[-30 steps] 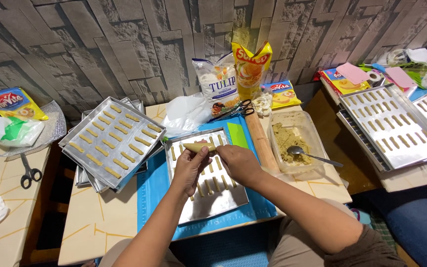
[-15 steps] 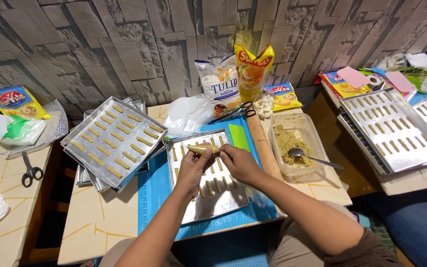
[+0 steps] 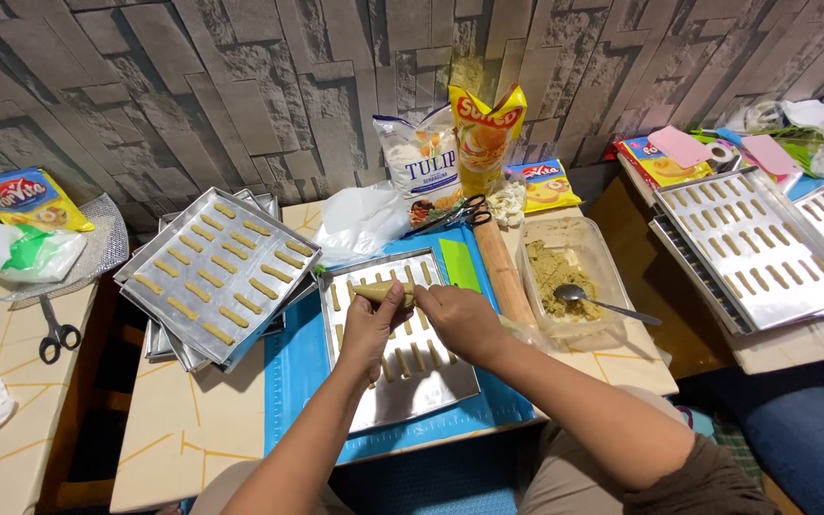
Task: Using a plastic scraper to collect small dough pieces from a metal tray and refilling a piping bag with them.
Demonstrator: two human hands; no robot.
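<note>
Both hands meet over the baking tray [image 3: 431,396]: the left hand [image 3: 372,329] and right hand [image 3: 462,319] pinch a dough roll [image 3: 381,292] between curled fingers.

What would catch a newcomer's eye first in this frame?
Both hands meet at the centre: the left hand and right hand hold a small roll of dough over a metal baking tray lined with dough sticks. To the left, a stack of trays carries more rows of sticks. To the right sits a clear tub of dough with a spoon in it.
</note>
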